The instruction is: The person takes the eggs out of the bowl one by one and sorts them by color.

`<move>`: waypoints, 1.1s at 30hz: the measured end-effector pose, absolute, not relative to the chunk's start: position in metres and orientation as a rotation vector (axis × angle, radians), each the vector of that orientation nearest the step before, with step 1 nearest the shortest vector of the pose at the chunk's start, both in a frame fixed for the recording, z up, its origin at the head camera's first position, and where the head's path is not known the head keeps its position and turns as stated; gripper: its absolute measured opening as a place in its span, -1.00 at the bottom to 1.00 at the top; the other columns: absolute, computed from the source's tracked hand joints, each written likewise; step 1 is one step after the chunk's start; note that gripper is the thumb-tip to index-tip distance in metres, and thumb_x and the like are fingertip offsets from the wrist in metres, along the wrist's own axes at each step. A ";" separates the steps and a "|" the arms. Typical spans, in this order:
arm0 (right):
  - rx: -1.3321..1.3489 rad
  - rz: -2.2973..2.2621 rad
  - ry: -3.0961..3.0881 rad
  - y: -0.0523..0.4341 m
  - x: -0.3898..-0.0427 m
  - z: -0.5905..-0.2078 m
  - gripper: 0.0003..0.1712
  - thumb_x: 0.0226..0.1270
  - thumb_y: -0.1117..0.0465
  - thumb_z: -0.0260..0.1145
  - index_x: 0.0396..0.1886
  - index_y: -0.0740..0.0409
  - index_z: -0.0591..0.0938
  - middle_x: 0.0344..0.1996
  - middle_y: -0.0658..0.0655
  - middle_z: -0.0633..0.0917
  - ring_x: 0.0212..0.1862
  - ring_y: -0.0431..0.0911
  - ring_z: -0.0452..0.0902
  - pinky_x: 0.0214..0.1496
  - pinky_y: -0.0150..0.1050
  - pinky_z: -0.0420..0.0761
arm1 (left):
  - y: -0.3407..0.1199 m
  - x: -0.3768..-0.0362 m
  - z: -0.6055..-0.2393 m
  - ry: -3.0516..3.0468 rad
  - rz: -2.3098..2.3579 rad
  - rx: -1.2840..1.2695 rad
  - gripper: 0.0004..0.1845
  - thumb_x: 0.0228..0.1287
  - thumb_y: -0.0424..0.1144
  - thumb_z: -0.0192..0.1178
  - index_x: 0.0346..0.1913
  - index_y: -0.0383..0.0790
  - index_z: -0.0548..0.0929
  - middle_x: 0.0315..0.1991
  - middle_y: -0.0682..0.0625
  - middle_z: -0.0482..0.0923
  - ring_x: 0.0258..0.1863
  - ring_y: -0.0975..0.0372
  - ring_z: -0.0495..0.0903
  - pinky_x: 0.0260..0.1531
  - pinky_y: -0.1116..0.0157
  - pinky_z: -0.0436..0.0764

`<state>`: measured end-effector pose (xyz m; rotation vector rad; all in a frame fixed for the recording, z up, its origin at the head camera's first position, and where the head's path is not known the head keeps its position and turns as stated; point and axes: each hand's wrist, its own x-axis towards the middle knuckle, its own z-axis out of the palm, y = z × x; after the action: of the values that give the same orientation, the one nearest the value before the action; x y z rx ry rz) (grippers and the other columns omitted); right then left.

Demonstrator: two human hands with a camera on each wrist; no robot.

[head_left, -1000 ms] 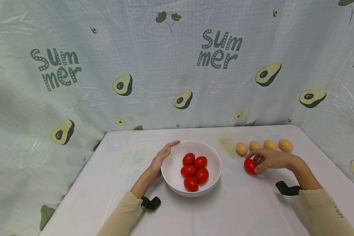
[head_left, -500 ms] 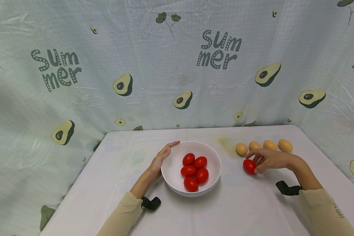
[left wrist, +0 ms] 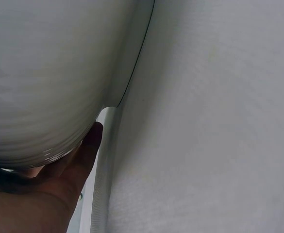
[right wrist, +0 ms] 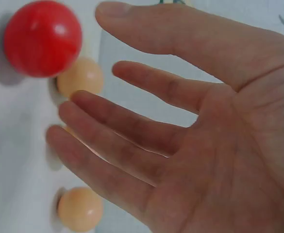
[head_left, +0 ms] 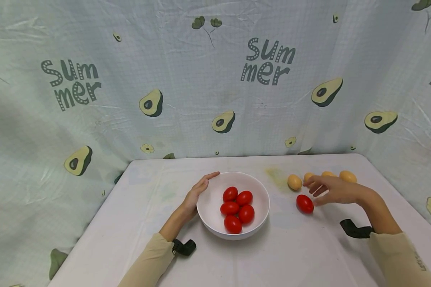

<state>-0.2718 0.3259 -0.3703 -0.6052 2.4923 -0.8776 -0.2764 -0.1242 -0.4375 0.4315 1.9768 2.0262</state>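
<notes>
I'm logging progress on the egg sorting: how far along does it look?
Five red eggs already lie in the white bowl, which the left hand steadies at its rim. In hand: nothing is gripped; the right hand hovers open just beside the one red egg lying on the table. Left: that red egg is outside the bowl, and the tan eggs sit in a row behind.

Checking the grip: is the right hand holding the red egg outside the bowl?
No, the right hand is open with fingers spread, and the red egg lies free on the table.
</notes>
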 end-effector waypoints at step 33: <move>-1.097 -0.894 2.629 0.198 -0.271 -0.327 -0.55 0.36 0.31 0.40 0.23 0.11 0.60 0.14 0.19 0.69 0.15 0.13 0.66 0.08 -0.12 0.76 | -0.125 -0.277 -0.437 1.964 2.032 0.450 -0.44 0.70 -0.03 -0.34 0.61 -0.08 0.23 0.63 -0.08 0.14 0.57 -0.03 0.23 0.28 0.41 0.49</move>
<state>-0.2713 0.1979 -0.3265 -1.0969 2.6285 -0.8945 -0.2771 -0.1255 -0.4373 0.4497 1.9641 2.0316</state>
